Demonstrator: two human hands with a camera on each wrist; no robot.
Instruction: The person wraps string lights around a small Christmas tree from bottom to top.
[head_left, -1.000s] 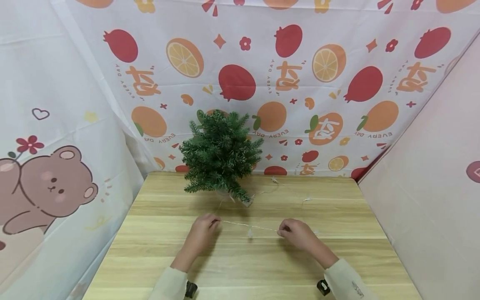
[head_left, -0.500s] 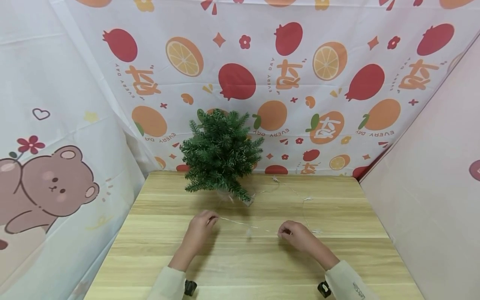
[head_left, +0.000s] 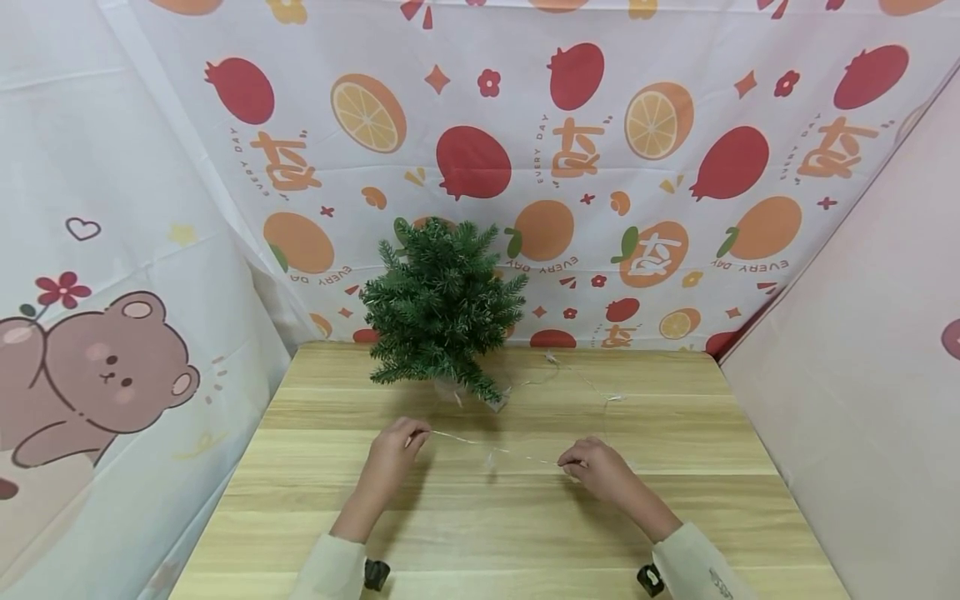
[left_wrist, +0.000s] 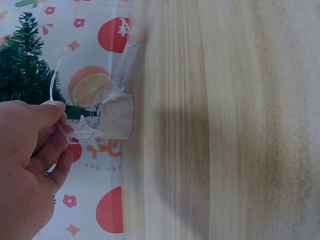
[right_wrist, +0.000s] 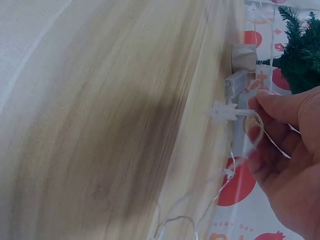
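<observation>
A thin clear string of lights [head_left: 468,441] stretches between both hands above the wooden table, one small light hanging midway. My left hand [head_left: 392,454] pinches its left end between thumb and fingers. In the left wrist view, a clear star-shaped light [left_wrist: 84,133] dangles beside those fingertips. The right hand [head_left: 598,471] pinches the other end; in the right wrist view, another star light [right_wrist: 222,112] sticks out by the fingertips and the wire loops below. Behind the left hand stands a small artificial Christmas tree [head_left: 442,304] on a pale round base [right_wrist: 244,58].
Beside the tree base lies a clear battery box [right_wrist: 236,84]. More of the wire, with star lights [head_left: 615,398], trails over the back right of the wooden table [head_left: 487,533]. Printed cloths [head_left: 472,108] hang behind and at the sides.
My left hand has drifted a little left and away from me, pulling the string and its middle light leftward. The right hand stays nearly in place, still pinching the string.
</observation>
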